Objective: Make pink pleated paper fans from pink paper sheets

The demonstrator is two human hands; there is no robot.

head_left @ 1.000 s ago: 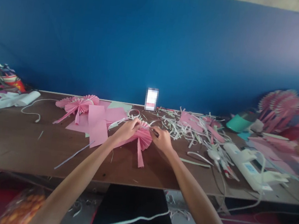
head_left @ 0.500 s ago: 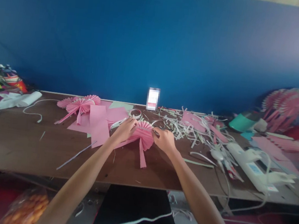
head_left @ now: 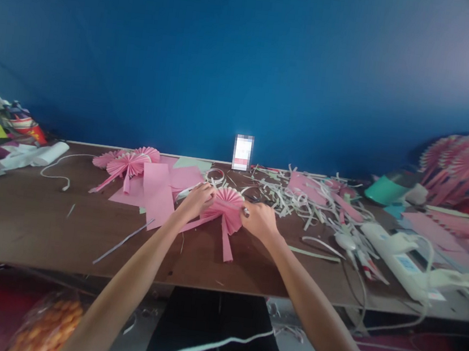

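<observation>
A pleated pink paper rosette [head_left: 232,221] with white-edged folds and hanging paper tails lies on the table between my hands. My left hand [head_left: 198,200] pinches its left edge, fingers bent. At the opposite edge my right hand [head_left: 261,220] is closed, its thumb and fingers on the folds. A small greyish tip shows at the right fingertips, too small to name. Flat pink paper sheets [head_left: 157,195] lie just left of my left hand.
More pink rosettes [head_left: 127,163] lie at the back left. A heap of paper strips [head_left: 279,195] is behind my right hand. Further right are a white power strip [head_left: 395,260], cables and a green roll [head_left: 384,188]. A phone [head_left: 242,152] stands against the blue wall.
My right hand has turned slightly at the rosette's right edge, and the greyish tip now shows. The rosette sits a little flatter. The whole view has shifted slightly.
</observation>
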